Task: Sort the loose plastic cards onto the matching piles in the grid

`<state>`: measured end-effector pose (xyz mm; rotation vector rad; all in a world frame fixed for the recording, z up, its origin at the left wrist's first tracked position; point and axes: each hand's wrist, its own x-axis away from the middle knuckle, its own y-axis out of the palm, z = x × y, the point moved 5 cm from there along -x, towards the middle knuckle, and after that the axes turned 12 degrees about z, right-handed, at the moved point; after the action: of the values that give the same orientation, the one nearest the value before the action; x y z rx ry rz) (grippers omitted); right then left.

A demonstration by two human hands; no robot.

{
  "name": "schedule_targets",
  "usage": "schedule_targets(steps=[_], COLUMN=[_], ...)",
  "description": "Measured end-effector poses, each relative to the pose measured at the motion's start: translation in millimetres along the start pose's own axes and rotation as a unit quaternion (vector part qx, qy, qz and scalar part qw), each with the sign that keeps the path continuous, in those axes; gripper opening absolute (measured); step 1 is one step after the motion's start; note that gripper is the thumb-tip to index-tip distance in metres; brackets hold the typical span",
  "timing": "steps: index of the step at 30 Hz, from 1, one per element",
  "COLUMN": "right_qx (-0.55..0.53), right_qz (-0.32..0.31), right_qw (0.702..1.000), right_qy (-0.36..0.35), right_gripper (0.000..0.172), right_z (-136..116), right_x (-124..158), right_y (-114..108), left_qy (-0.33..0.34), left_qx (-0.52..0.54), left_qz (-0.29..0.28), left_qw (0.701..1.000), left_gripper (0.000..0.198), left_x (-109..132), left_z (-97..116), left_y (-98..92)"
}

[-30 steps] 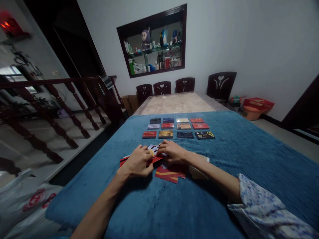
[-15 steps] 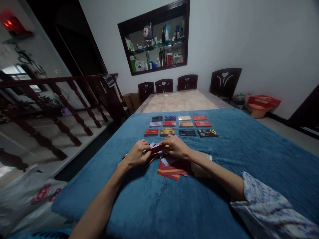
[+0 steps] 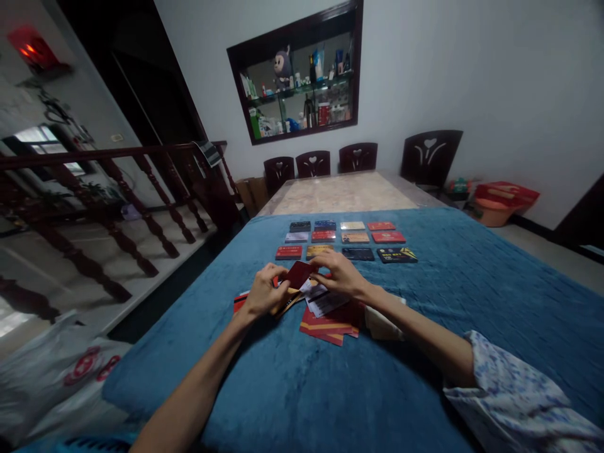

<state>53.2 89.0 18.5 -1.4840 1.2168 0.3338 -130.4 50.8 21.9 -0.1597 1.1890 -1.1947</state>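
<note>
A dark red card [image 3: 299, 275] is held between my two hands, above a loose pile of cards. My left hand [image 3: 265, 288] pinches its left end; my right hand [image 3: 342, 273] grips the opposite end with thumb and fingers. Beneath lie white cards [image 3: 325, 302], red cards with an orange stripe [image 3: 325, 327] and yellowish cards [image 3: 285, 304]. Part of a red card [image 3: 240, 304] shows beside my left wrist. Pale cards [image 3: 383, 322] lie partly under my right forearm. Beyond the hands, neat card stacks stand in three rows, among them a black and yellow VIP stack [image 3: 397, 255].
A blue cloth [image 3: 302, 390] covers the near part of the marble-topped table [image 3: 344, 192]. Dark chairs [image 3: 358, 156] stand along the far side. White plastic bags [image 3: 61, 384] sit at lower left, near a wooden railing [image 3: 141, 211].
The dark red card has been tilted up, so more of its face shows. My hands stay on its ends. The view has shifted slightly.
</note>
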Motion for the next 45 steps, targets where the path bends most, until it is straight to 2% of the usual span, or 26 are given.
schedule_targets(steps=[3, 7, 12, 16, 19, 23, 28, 34, 39, 45], right_qx=[0.016, 0.032, 0.018, 0.041, 0.069, 0.116, 0.175, 0.216, 0.226, 0.225], right_qz=[-0.013, -0.034, -0.058, -0.049, -0.039, -0.041, -0.058, -0.092, -0.112, -0.096], right_qw=[1.0, 0.998, 0.996, 0.996, 0.996, 0.992, 0.983, 0.972, 0.967, 0.969], right_qy=[0.019, 0.038, 0.061, 0.057, 0.034, -0.008, -0.025, -0.03, -0.025, -0.037], right_gripper=[0.005, 0.002, 0.018, 0.015, 0.014, 0.019, 0.024, 0.031, 0.03, 0.029], right_z=[0.6, -3.3, -5.5, -4.0, -4.6, -7.0, -9.1, -9.6, -9.0, -12.6], right_x=[2.2, 5.9, 9.9, 9.9, 9.0, 7.3, 3.7, 5.2, 8.0, 8.3], right_y=[2.6, 8.8, 17.4, 16.7, 13.5, 7.6, 1.1, 4.2, 7.6, 7.0], left_qy=[-0.011, -0.022, -0.024, -0.025, -0.03, -0.041, -0.012, 0.063, 0.078, 0.079], left_qx=[0.002, 0.009, 0.045, 0.048, 0.036, 0.04, 0.053, 0.019, -0.019, -0.06], left_qz=[0.013, 0.004, -0.016, -0.016, 0.006, 0.062, 0.097, 0.045, -0.016, -0.063], left_qw=[1.0, 1.0, 0.999, 0.998, 0.999, 0.996, 0.994, 0.997, 0.997, 0.993], left_gripper=[0.012, 0.009, 0.012, 0.017, 0.015, 0.015, 0.036, 0.046, 0.043, 0.039], left_x=[0.3, 2.3, 6.0, 5.9, 3.6, 0.8, 2.2, 5.0, 7.4, 10.5], left_z=[-2.8, -2.2, 1.4, -0.2, -2.6, -4.1, -0.3, 1.6, 1.3, 5.5], left_y=[1.0, 6.6, 15.3, 15.8, 10.8, 0.7, -4.3, 5.4, 12.3, 18.6])
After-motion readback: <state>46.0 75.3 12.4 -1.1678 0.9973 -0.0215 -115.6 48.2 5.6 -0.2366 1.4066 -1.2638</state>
